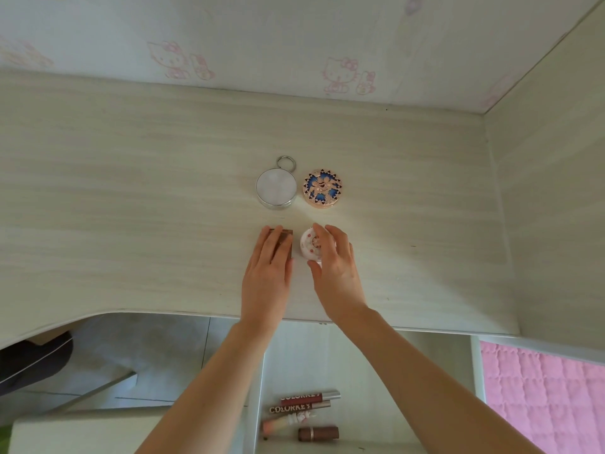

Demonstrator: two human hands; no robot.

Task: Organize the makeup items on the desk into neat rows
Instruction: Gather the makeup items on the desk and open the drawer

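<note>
On the pale wood desk (131, 208) a round silver tin with a key ring (276, 190) stands beside a round pink compact with a blue flower pattern (322, 189). In front of them, my left hand (268, 267) lies flat over a small brown rectangular case (284, 236), covering most of it. My right hand (334, 260) curls around a small round white compact with red dots (309, 245), thumb at its near edge and fingers over its far right side. Both items rest on the desk.
An open drawer (370, 371) below the desk edge holds several lip products (302, 412). A side panel (550, 191) closes the desk on the right. A pink quilt (543, 394) shows at the lower right, a dark shoe (36, 358) at the lower left.
</note>
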